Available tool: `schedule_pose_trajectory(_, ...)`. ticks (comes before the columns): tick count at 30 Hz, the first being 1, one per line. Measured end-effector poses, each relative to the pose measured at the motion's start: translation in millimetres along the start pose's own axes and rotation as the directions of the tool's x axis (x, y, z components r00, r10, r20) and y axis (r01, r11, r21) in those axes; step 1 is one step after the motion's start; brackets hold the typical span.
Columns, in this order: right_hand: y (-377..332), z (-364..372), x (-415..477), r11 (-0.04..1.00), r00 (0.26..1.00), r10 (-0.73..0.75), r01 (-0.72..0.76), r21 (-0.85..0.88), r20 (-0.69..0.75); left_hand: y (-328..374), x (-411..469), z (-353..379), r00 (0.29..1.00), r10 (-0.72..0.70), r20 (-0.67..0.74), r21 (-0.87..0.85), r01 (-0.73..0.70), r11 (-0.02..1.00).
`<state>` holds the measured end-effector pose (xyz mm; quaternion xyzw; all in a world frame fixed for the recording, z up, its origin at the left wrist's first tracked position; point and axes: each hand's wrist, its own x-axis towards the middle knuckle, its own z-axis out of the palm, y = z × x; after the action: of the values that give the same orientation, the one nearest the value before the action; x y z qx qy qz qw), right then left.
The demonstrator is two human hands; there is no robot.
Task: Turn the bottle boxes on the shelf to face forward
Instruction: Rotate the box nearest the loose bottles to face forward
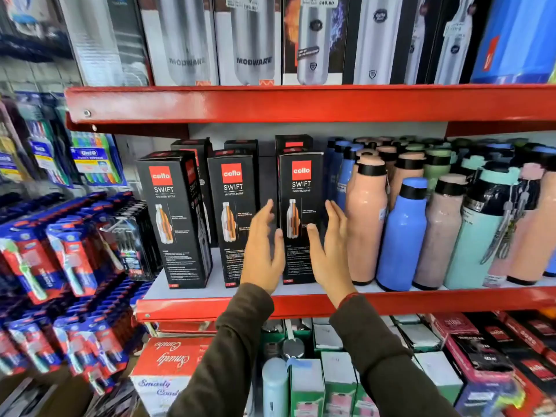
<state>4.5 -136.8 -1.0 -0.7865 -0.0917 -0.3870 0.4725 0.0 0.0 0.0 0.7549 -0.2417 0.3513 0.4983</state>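
Note:
Three black "cello SWIFT" bottle boxes stand in the front row of the red shelf. The left box is turned slightly, showing its right side. The middle box and the right box show their printed fronts. More black boxes stand behind them. My left hand is open with fingers spread, just left of the right box. My right hand is open on that box's right side, thumb over its front. Neither hand grips the box.
Pink, blue and mint bottles crowd the shelf right of the boxes. Steel-bottle cartons fill the shelf above. Toothbrush packs hang on the left. Boxes and bottles sit on the lower shelf under my arms.

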Motion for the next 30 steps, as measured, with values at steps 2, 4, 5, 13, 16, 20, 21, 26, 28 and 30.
schedule_pose_trajectory(2,10.2,3.6,1.8,0.977,0.980,0.190,-0.194,0.085,0.054,-7.7,-2.1,8.0,0.994,-0.095,0.050,0.007,0.095,0.995)
schedule_pose_trajectory(4,22.3,6.5,1.1,0.947,0.951,0.292,-0.303,0.106,0.106,-16.1,-6.0,17.3,0.972,-0.203,0.117,0.062,0.196,0.979)
schedule_pose_trajectory(5,28.9,8.4,0.8,0.940,0.943,0.309,-0.322,0.114,0.121,-22.4,-6.9,22.0,0.955,-0.261,0.145,0.056,0.255,0.965)
schedule_pose_trajectory(13,44.3,12.0,-4.0,0.920,0.938,0.319,-0.341,0.195,0.136,-38.0,-6.1,34.1,0.862,-0.491,0.127,-0.023,0.498,0.867)
schedule_pose_trajectory(16,40.9,11.8,-5.9,0.923,0.947,0.307,-0.321,0.214,0.100,-38.3,-5.3,33.9,0.871,-0.486,0.079,-0.025,0.489,0.872)
schedule_pose_trajectory(20,46.2,10.7,-7.3,0.925,0.953,0.293,-0.304,0.228,0.081,-38.8,-5.0,32.2,0.885,-0.460,0.071,-0.030,0.463,0.886)
schedule_pose_trajectory(21,47.3,10.2,-6.9,0.923,0.954,0.288,-0.300,0.240,0.082,-38.5,-4.8,31.7,0.889,-0.454,0.066,-0.045,0.457,0.888)
schedule_pose_trajectory(26,41.1,2.2,-4.4,0.922,0.959,0.261,-0.283,0.264,0.114,-30.5,-3.8,26.9,0.886,-0.461,0.052,-0.140,0.464,0.875)
schedule_pose_trajectory(28,39.1,-4.4,-3.6,0.930,0.959,0.232,-0.268,0.251,0.164,-29.2,-3.0,24.7,0.887,-0.458,0.055,-0.177,0.460,0.870)
schedule_pose_trajectory(30,38.0,-10.1,-3.3,0.940,0.953,0.212,-0.260,0.221,0.217,-28.7,-2.2,23.2,0.890,-0.453,0.043,-0.209,0.451,0.868)
